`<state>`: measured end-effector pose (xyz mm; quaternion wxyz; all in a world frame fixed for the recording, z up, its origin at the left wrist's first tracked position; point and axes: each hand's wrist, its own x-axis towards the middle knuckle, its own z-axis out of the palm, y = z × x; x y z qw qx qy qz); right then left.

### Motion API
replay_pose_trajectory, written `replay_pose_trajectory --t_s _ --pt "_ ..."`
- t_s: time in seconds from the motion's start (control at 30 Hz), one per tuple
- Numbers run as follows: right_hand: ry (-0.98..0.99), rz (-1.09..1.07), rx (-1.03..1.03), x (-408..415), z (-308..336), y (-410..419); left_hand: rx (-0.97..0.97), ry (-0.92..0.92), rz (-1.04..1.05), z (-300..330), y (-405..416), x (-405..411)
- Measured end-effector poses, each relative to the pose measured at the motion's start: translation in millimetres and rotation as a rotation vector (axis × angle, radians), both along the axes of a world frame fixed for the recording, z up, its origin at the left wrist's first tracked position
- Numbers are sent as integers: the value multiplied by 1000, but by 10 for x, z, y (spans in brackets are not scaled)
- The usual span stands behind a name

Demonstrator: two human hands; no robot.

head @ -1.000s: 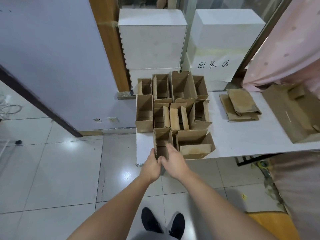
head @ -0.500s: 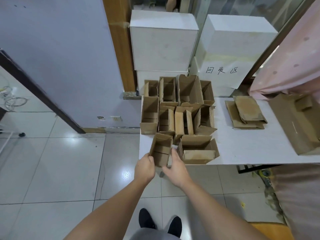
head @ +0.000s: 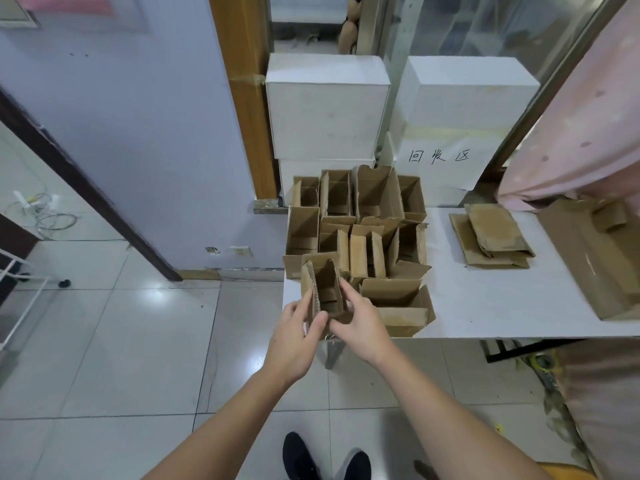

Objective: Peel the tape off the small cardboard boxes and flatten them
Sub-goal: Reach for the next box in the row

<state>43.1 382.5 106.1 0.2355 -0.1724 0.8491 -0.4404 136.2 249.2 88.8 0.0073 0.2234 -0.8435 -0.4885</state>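
- Cardboard box (head: 325, 292), small and open-topped, is held up at the near left corner of the white tabletop (head: 485, 306), in front of the cluster of other open boxes (head: 360, 223).
- Its long axis is stood roughly upright and leaned a little to the left, with the open mouth turned up and away from the person and the flaps raised.
- The left hand (head: 294, 337) is set against the box's left side: the grip is clamped on the box, thumb pressed on the near face and a finger laid up along the corrugated left edge.
- The right hand (head: 360, 327) is held on the box's right side, fingers stretched up along the right wall, with the lower part of the box hidden behind it.
- A wider open box (head: 398, 306) lies just beside the right hand, on the tabletop's near edge.
- A stack of flattened boxes (head: 491, 240) is laid further right, well apart from the held box.
- A large flattened carton (head: 595, 258) is lying at the tabletop's far right.
- Two white boxes (head: 329, 105) are stacked behind the cluster, and a white box with handwritten characters (head: 440, 155) is seen to their right.
- Black shoes (head: 301, 459) are seen on the tiled floor (head: 104, 341) below.
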Motion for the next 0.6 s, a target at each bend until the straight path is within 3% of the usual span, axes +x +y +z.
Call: replay_pose_trajectory --t_s 0.13,0.33,0.6 --pt "-42 -102 -134 -174 384 324 -21 86 -23 340 238 -241" --pt "-26 -230 -292 -477 776 937 95 161 -127 796 844 -730" --pt "-20 -399 -405 -857 928 1684 47 212 -225 876 1523 -1248"
